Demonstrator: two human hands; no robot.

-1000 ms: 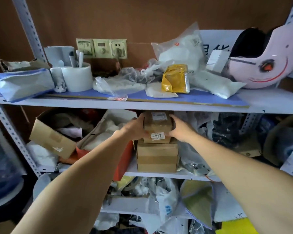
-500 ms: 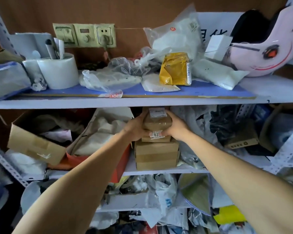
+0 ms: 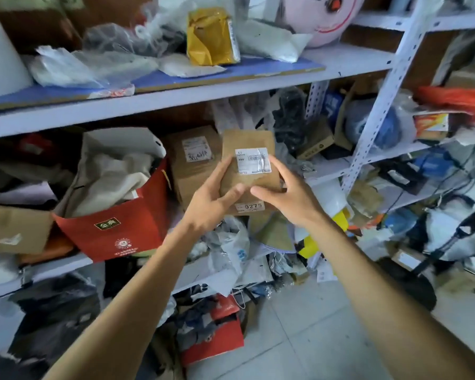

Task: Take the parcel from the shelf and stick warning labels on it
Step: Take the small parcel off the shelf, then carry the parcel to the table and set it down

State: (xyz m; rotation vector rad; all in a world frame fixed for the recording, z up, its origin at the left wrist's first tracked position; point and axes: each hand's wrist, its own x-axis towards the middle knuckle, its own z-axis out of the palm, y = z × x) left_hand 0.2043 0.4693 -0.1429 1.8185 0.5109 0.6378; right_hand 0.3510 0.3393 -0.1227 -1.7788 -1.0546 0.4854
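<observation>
A small brown cardboard parcel (image 3: 247,141) is held in the air in front of the middle shelf (image 3: 337,167). It has a white shipping label on top and a "0275" sticker on its front face. My left hand (image 3: 214,198) grips its left side with the thumb on top. My right hand (image 3: 288,196) grips its right side, fingers over the label's edge. A second brown box (image 3: 192,165) stays on the shelf just behind and to the left. No warning labels are in view.
A red paper bag (image 3: 115,223) full of cloth stands to the left. The upper shelf (image 3: 176,97) holds a yellow packet (image 3: 211,37), plastic bags and a white roll (image 3: 0,58). A white upright post (image 3: 381,91) stands at the right. Bags clutter the tiled floor (image 3: 299,338) below.
Both hands have lifted the parcel off the box beneath it and drawn it out of the shelf towards me. The view has swung down and to the right.
</observation>
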